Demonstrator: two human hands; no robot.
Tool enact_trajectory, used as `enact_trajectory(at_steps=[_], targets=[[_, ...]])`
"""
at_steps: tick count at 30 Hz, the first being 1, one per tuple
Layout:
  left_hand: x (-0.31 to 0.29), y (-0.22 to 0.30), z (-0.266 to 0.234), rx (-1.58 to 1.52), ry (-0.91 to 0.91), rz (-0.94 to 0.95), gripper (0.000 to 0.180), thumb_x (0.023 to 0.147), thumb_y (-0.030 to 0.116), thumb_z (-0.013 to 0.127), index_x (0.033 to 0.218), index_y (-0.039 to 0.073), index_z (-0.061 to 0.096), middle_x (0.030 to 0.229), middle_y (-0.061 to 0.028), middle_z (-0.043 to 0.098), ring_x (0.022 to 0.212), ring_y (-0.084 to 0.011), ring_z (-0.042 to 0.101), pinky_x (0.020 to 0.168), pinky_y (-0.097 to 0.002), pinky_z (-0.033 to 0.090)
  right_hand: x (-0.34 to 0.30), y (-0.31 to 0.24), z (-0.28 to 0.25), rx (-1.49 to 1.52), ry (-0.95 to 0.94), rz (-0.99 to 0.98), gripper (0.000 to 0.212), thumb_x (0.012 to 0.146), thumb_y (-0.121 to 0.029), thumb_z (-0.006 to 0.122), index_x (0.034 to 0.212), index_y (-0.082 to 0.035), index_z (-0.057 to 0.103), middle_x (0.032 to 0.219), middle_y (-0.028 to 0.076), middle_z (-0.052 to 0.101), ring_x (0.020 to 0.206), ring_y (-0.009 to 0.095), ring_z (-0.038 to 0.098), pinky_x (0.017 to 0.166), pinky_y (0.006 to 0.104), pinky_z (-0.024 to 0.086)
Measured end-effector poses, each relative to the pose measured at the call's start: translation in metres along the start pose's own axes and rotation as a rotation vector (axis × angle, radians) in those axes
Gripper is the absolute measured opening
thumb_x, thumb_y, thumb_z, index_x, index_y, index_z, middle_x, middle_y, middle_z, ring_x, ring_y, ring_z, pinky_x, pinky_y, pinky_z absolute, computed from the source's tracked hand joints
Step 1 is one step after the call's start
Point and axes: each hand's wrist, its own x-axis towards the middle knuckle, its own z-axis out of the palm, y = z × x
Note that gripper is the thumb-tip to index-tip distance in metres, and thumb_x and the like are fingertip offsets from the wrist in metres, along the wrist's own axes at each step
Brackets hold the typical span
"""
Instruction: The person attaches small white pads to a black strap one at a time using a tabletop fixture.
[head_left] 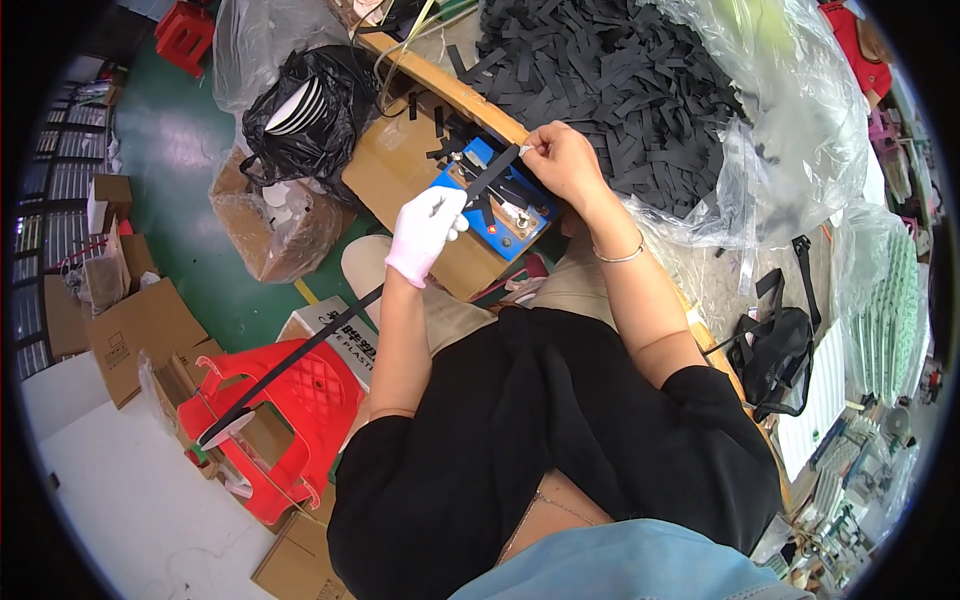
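A long black strip (494, 171) is stretched across a blue bench device (478, 152) with metal fittings. My left hand (424, 232), in a white glove with a pink cuff, is closed on the strip at the device's near left side. My right hand (565, 165), bare with a bracelet at the wrist, pinches the strip's far end; something small and white shows at its fingertips. From my left hand the strip trails back to a reel (228, 428) at the red stool (310, 395). The device rests on a cardboard box (395, 155) before my knees.
A heap of cut black strips (610, 90) lies on plastic sheeting (800, 130) on the wooden-edged table (450, 85). Left of it sit a black bag (335, 120) with white discs and a carton (270, 225). A black bag with straps (775, 350) lies at right.
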Motion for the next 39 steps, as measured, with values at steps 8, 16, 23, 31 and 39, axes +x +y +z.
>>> enact_trajectory(at_steps=[8, 16, 23, 31, 39], targets=[[0.006, -0.019, -0.008, 0.047, 0.024, -0.048, 0.018, 0.087, 0.019, 0.057, 0.087, 0.002, 0.062, 0.065, -0.0016, 0.057, 0.055, -0.0054, 0.048, 0.05, -0.0193, 0.038, 0.004, -0.004, 0.001, -0.087, 0.013, 0.019, 0.015, 0.068, -0.017, 0.061, 0.073, -0.003, 0.064, 0.076, 0.013, 0.058, 0.073, 0.03, 0.059, 0.067, 0.0383, 0.046], [0.002, -0.022, -0.01, 0.069, 0.052, -0.015, 0.016, 0.087, 0.019, 0.056, 0.087, 0.003, 0.061, 0.065, -0.0009, 0.057, 0.055, -0.0051, 0.048, 0.05, -0.0191, 0.038, -0.001, -0.003, 0.004, -0.121, 0.051, -0.042, 0.014, 0.069, -0.015, 0.063, 0.071, -0.002, 0.06, 0.073, 0.011, 0.056, 0.068, 0.025, 0.057, 0.064, 0.0342, 0.045], [-0.003, 0.009, 0.003, -0.115, 0.004, 0.035, 0.018, 0.088, 0.023, 0.054, 0.088, 0.006, 0.06, 0.065, 0.0015, 0.057, 0.053, -0.0028, 0.046, 0.048, -0.0158, 0.034, -0.01, -0.006, -0.005, 0.191, -0.1, -0.028, 0.013, 0.073, -0.013, 0.062, 0.081, -0.003, 0.067, 0.072, 0.009, 0.06, 0.062, 0.017, 0.057, 0.059, 0.0299, 0.045], [0.009, 0.011, 0.019, -0.128, -0.01, 0.051, 0.016, 0.088, 0.017, 0.055, 0.091, 0.002, 0.061, 0.067, -0.0024, 0.058, 0.057, -0.006, 0.05, 0.052, -0.0189, 0.039, -0.014, -0.012, -0.008, 0.607, -0.261, 0.065, 0.018, 0.076, -0.013, 0.064, 0.08, 0.004, 0.064, 0.066, 0.001, 0.057, 0.06, 0.004, 0.048, 0.055, 0.0209, 0.041], [0.002, 0.002, 0.002, 0.029, -0.006, -0.012, 0.019, 0.087, 0.019, 0.056, 0.091, 0.001, 0.061, 0.067, -0.0028, 0.058, 0.057, -0.006, 0.05, 0.051, -0.0194, 0.039, -0.002, -0.003, -0.003, 0.043, -0.044, 0.041, 0.015, 0.067, -0.017, 0.063, 0.073, -0.003, 0.064, 0.076, 0.011, 0.057, 0.072, 0.028, 0.059, 0.066, 0.0367, 0.046]])
